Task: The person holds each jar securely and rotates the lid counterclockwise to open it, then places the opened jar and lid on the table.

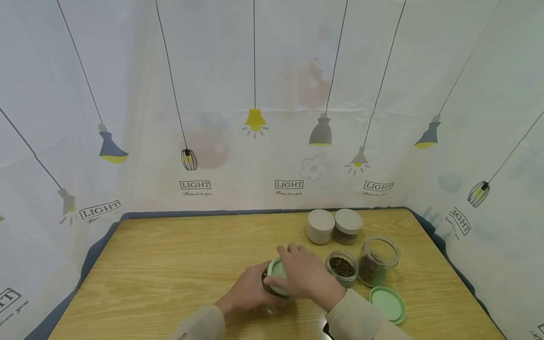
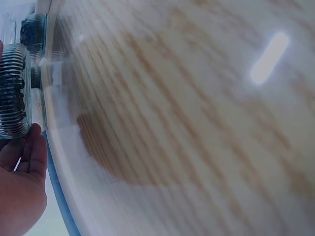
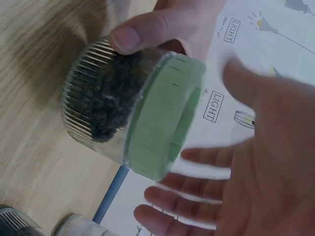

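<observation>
A ribbed glass jar (image 3: 106,93), part filled with dark beans, is topped by a light green lid (image 3: 165,115). My left hand (image 1: 250,285) grips this jar around its side, with the thumb lying on the glass in the right wrist view. The jar is tilted, its lid facing my right hand (image 1: 303,271). Around the lid, the right hand's fingers and thumb are spread and loosely extended, with a gap showing between thumb and lid in the right wrist view. At the left edge of the left wrist view, the jar's ribbed base shows above the left fingers.
Right of my hands stands a lidless glass jar (image 1: 346,282) of dark beans, beside a larger lidless jar (image 1: 374,271). A second green lid (image 1: 388,304) lies on the wooden table (image 1: 178,255). Farther back are a white-lidded container (image 1: 320,222) and another (image 1: 348,221), side by side.
</observation>
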`<action>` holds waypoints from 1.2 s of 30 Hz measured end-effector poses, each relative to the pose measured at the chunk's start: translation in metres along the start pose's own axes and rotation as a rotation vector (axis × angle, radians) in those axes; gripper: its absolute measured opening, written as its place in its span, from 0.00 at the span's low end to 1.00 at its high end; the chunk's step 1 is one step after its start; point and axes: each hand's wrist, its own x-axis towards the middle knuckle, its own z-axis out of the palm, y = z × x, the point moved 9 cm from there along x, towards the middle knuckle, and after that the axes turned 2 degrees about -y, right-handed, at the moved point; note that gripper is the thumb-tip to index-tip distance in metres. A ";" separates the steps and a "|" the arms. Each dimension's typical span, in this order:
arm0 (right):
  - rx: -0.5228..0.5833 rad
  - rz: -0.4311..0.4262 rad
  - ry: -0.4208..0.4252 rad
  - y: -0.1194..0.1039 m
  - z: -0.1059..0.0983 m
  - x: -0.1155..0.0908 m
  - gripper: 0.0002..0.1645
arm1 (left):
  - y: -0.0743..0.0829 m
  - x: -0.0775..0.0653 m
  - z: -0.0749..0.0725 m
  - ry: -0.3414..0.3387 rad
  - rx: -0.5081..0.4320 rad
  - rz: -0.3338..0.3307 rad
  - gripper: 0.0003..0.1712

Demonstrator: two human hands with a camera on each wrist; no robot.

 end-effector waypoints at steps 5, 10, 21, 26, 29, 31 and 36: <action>0.006 0.125 0.021 0.006 0.000 -0.002 0.52 | 0.002 0.000 0.001 -0.008 -0.013 0.028 0.43; 0.022 0.184 0.015 0.007 0.004 -0.002 0.55 | 0.001 0.000 0.002 -0.016 -0.011 0.028 0.44; 0.043 0.101 -0.029 0.001 0.010 0.002 0.45 | -0.005 0.003 0.003 -0.016 -0.017 -0.031 0.45; 0.043 0.032 -0.054 -0.002 0.010 0.004 0.44 | -0.006 0.002 0.003 -0.008 0.007 -0.046 0.47; 0.056 -0.012 -0.070 -0.004 0.010 0.004 0.43 | -0.005 0.002 0.003 -0.005 0.011 -0.035 0.46; 0.059 -0.054 -0.070 -0.006 0.009 0.004 0.43 | -0.004 0.002 0.003 -0.005 0.013 -0.025 0.46; 0.040 -0.183 -0.046 -0.013 0.004 0.000 0.41 | -0.005 0.003 0.005 -0.011 0.000 -0.025 0.47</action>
